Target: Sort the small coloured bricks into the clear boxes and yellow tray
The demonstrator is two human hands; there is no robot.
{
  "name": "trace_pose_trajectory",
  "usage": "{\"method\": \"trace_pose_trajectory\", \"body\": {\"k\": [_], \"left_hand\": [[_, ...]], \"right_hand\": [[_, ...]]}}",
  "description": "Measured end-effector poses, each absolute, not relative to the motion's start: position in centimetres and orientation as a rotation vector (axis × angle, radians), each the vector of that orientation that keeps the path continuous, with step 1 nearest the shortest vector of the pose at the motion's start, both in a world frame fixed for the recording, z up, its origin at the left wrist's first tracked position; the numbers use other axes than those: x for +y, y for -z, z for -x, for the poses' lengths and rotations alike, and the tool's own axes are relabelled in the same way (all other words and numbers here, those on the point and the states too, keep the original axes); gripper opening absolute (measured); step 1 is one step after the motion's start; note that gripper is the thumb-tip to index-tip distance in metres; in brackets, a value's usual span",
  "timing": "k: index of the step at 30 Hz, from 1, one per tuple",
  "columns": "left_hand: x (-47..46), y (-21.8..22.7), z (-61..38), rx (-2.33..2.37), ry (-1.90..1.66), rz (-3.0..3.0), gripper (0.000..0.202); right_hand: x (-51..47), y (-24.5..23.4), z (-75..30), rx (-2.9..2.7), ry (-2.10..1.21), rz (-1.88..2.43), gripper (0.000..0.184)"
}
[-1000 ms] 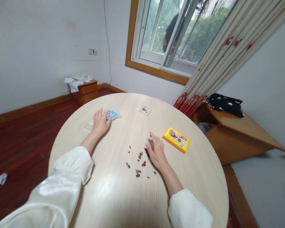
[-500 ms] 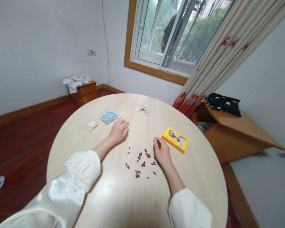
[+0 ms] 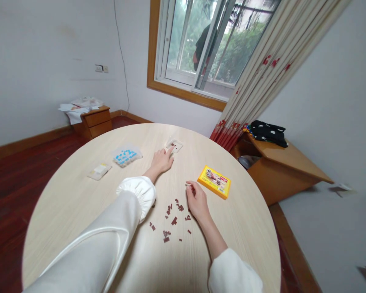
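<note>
My left hand [image 3: 162, 160] reaches forward with its index finger stretched out at the small clear plastic box [image 3: 179, 145], which has a few dark brown pieces in it. The fingertip overlaps the near side of the box; whether it touches a piece is unclear. My right hand [image 3: 197, 199] rests on the table with thumb and fingers curled together. Something small and pale shows at its fingertips, too small to name. Beside and below this hand, several small brown building bricks [image 3: 174, 221] lie scattered. A yellow box [image 3: 215, 181] with a printed lid lies just beyond my right hand.
A clear tray [image 3: 126, 157] of blue-and-white pieces and a flat clear packet [image 3: 99, 171] sit at the left of the round table [image 3: 64, 211]. A wooden cabinet [image 3: 293, 162] stands at the right, beneath the curtain [image 3: 256, 77]. One person [image 3: 203, 44] is partly visible through the window.
My left hand has moved forward and right, from beside the blue-piece tray to the small clear box, its index finger now extended. My right hand keeps its place by the bricks. The view has shifted.
</note>
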State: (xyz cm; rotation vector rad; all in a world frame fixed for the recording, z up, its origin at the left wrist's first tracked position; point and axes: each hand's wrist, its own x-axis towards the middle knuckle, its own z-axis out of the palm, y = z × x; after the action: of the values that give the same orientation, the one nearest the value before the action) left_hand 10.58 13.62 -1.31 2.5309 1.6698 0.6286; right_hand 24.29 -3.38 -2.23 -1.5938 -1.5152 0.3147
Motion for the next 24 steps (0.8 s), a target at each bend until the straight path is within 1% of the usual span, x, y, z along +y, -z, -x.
{"method": "trace_pose_trajectory", "body": {"k": [4, 10, 12, 14, 18, 21, 24], "left_hand": [[14.5, 1.3, -11.2, 1.711, -0.613, -2.46, 0.053], [14.6, 1.3, -11.1, 1.715, -0.759, -2.369, 0.051], [14.6, 1.3, -11.0, 1.732, -0.79, -2.355, 0.047], [14.6, 1.3, -10.7, 1.725, -0.792, -2.336, 0.039], [14.0, 1.4, -9.7, 1.528, -0.791, -2.338, 0.026], [12.8, 1.7, -8.2, 1.36, -0.816, -2.384, 0.024], [10.6, 1.8, -6.6, 1.311, -0.818, -2.398, 0.021]], "right_hand": [[-3.3, 2.2, -24.2, -1.51, -0.327, 1.593, 0.028], [-3.3, 2.1, -24.2, -1.504, -0.343, 1.612, 0.029], [-3.3, 2.0, -24.2, -1.503, -0.346, 1.608, 0.029], [-3.3, 2.0, -24.3, -1.498, -0.352, 1.604, 0.03], [-3.3, 1.8, -24.2, -1.495, -0.367, 1.61, 0.03], [-3.3, 1.8, -24.2, -1.496, -0.378, 1.603, 0.029], [-3.3, 1.8, -24.3, -1.49, -0.41, 1.578, 0.029]]}}
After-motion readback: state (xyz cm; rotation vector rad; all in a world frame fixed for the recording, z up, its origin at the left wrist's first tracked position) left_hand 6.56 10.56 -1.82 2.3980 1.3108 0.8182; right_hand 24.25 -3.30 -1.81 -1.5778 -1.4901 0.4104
